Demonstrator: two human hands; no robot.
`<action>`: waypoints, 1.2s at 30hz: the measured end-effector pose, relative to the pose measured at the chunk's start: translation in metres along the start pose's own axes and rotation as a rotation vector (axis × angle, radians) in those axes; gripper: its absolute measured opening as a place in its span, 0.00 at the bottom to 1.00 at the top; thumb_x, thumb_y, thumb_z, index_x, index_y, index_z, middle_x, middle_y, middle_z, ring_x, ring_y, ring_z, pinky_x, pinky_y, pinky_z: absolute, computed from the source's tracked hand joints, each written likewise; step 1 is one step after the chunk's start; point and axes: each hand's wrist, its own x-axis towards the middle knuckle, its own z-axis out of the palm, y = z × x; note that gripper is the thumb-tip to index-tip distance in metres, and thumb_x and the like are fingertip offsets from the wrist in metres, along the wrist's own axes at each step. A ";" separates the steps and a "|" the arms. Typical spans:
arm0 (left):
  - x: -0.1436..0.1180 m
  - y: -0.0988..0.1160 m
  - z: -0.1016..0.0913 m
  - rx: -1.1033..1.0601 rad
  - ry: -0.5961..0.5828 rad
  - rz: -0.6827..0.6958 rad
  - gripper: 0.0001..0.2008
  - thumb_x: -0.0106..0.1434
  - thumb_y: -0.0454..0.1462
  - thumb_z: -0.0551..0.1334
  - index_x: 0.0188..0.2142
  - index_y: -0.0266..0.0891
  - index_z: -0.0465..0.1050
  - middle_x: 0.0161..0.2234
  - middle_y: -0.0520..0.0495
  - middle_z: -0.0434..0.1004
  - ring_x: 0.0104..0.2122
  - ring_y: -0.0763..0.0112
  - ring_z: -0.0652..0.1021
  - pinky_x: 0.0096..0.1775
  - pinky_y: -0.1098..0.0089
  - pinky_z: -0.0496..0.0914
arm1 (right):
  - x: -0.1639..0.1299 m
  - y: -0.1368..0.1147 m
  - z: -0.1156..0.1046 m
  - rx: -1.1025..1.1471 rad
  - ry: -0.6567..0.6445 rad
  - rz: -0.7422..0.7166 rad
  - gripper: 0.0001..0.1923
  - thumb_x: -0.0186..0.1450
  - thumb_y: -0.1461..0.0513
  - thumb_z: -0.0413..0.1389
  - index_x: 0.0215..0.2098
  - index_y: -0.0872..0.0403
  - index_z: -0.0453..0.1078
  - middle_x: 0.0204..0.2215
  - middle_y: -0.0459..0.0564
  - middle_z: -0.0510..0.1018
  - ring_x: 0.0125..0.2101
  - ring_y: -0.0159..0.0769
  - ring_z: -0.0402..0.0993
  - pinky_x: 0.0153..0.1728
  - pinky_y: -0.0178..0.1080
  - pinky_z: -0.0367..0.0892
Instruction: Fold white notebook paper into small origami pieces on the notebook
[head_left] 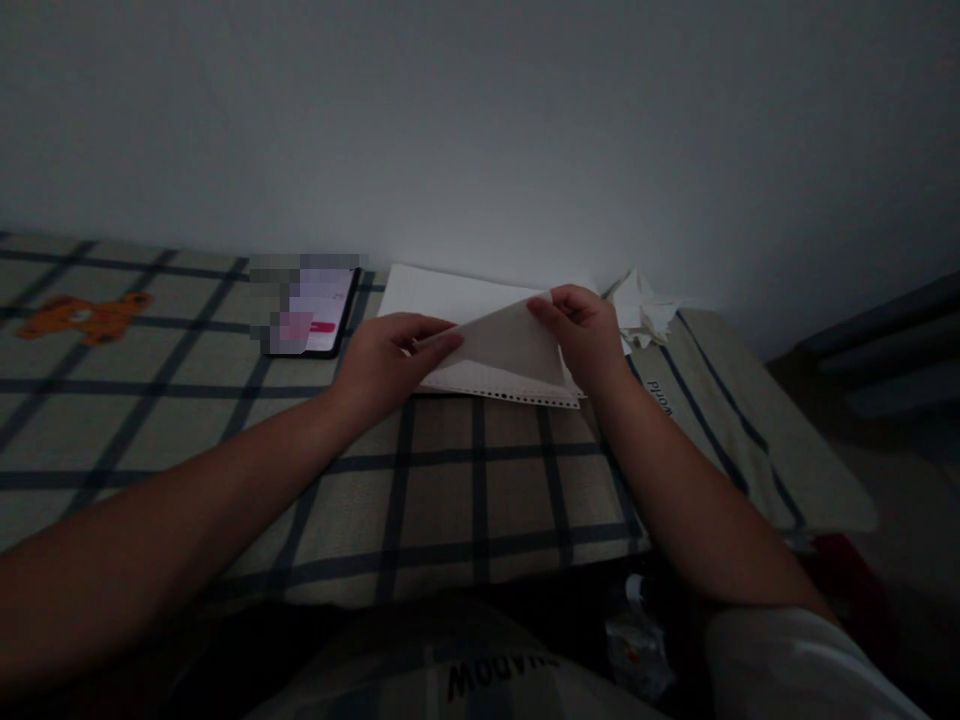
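A sheet of paper (502, 335) is held up at an angle between my two hands. My left hand (397, 355) pinches its left end between thumb and fingers. At its upper right corner my right hand (581, 325) is closed on it, thumb against the fingers. Beneath lies a stack of white loose-leaf paper (442, 290), with a row of punched holes along the near edge. Just right of my right hand sits a crumpled paper (641, 308).
A phone (322, 310) with a lit screen lies left of the paper. An orange bear figure (86, 318) shows farther left on the checked tablecloth (442, 480). The wall (480, 130) stands right behind. Below the table's front edge is a plastic bottle (637, 640).
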 end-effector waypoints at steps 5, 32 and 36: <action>0.000 0.002 -0.009 0.146 0.170 0.176 0.14 0.73 0.48 0.59 0.44 0.47 0.82 0.42 0.47 0.86 0.41 0.64 0.82 0.47 0.61 0.74 | -0.001 -0.008 -0.008 -0.130 -0.035 -0.331 0.07 0.67 0.51 0.59 0.38 0.45 0.74 0.39 0.49 0.80 0.44 0.43 0.76 0.49 0.50 0.71; 0.014 -0.034 0.009 0.293 -0.362 0.174 0.18 0.66 0.48 0.63 0.49 0.44 0.84 0.47 0.43 0.85 0.48 0.57 0.81 0.51 0.59 0.73 | 0.008 0.034 -0.003 -0.631 -0.586 -0.257 0.13 0.67 0.54 0.61 0.47 0.49 0.81 0.47 0.55 0.79 0.51 0.51 0.71 0.58 0.55 0.66; 0.016 -0.034 0.006 0.233 -0.400 0.077 0.21 0.63 0.51 0.65 0.48 0.42 0.84 0.40 0.44 0.85 0.39 0.61 0.81 0.43 0.64 0.73 | 0.008 0.032 -0.001 -0.625 -0.587 -0.257 0.10 0.66 0.56 0.62 0.43 0.52 0.79 0.44 0.57 0.80 0.50 0.52 0.72 0.56 0.55 0.66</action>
